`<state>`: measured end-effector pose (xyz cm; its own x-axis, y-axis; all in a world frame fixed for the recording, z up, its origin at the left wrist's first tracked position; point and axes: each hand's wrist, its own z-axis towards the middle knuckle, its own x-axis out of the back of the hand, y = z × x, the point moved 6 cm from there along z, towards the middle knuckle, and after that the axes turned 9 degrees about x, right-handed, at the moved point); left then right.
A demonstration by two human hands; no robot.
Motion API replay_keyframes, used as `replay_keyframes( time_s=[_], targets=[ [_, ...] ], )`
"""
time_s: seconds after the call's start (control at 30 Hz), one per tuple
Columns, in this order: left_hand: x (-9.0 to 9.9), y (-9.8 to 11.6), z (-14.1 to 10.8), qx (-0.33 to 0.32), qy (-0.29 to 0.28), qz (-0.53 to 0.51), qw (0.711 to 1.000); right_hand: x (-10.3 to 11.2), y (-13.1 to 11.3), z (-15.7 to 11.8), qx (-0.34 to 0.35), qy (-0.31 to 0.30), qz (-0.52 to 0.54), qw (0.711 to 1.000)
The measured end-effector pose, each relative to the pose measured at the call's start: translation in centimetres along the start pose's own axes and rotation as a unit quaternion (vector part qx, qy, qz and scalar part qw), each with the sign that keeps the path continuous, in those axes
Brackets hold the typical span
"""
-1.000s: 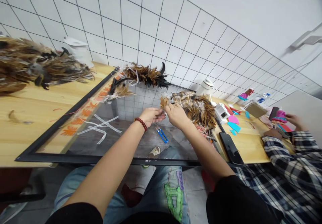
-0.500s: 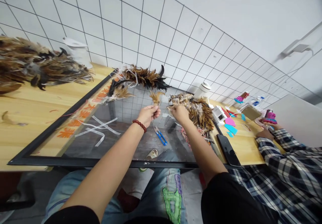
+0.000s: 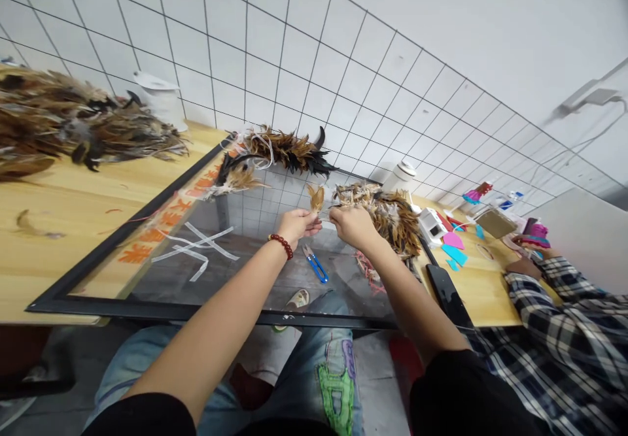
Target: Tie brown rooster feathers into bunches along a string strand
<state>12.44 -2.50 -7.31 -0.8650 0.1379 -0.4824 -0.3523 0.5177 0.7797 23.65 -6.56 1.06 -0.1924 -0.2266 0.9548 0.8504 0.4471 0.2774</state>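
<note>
While a black wire grid (image 3: 247,37) spans 12 o'clock from the hands, the wooden table (image 3: 29,259) stretches towards 9 and 3 o'clock beneath it. On the table lies the black-framed glass panel (image 3: 147,308), its near edge crossing 6 o'clock. A big feather heap (image 3: 73,122) covers the table at 10 o'clock, outside the frame; a feather pile (image 3: 392,217) sits at about 3 o'clock, just beside the right hand (image 3: 354,227). At 11 o'clock a dense feather strip (image 3: 289,150) lies along the panel's far edge. The right hand's fingers are curled, thumb and index pressed together; whether they pinch anything I cannot tell. Between thumb and fingertips, the left hand (image 3: 298,225) pinches the base of a small tan feather tuft (image 3: 316,197), its other fingers close together. At 4 o'clock, a dark phone (image 3: 447,295) lies by the frame's side edge, and 2 blue-handled snips blades (image 3: 307,251) point to 11 o'clock on the glass, just on the 6 o'clock side of the hands. The tuft is above the glass, well inside the frame, long axis along 12 to 6 o'clock, plumes towards 12. Bare glass opens between it and the feather strip, and more lies at 8 o'clock, short of the white strips (image 3: 193,250).
</note>
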Motion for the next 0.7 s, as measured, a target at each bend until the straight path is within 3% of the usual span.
replay_keyframes(
  time_s=[0.33, 0.5, 0.63, 0.7],
  targets=[
    [-0.9, -0.9, -0.1, 0.053, -0.069, 0.081, 0.993, 1.0, -1.3, 1.0, 0.049, 0.023, -0.013, 0.998],
    [-1.0, -1.0, 0.0, 0.089, -0.121, -0.011, 0.989, 1.7, 1.1, -0.3, -0.059, 0.147, 0.063, 0.985],
    [-1.0, -1.2, 0.2, 0.097, -0.138, -0.057, 0.984, 0.6, -0.3, -0.6, -0.031, 0.159, 0.129, 0.978],
    [-1.2, -1.3, 0.2, 0.102, -0.150, -0.053, 0.982, 0.1, -0.7, -0.4, -0.051, 0.173, 0.141, 0.973]
  ],
)
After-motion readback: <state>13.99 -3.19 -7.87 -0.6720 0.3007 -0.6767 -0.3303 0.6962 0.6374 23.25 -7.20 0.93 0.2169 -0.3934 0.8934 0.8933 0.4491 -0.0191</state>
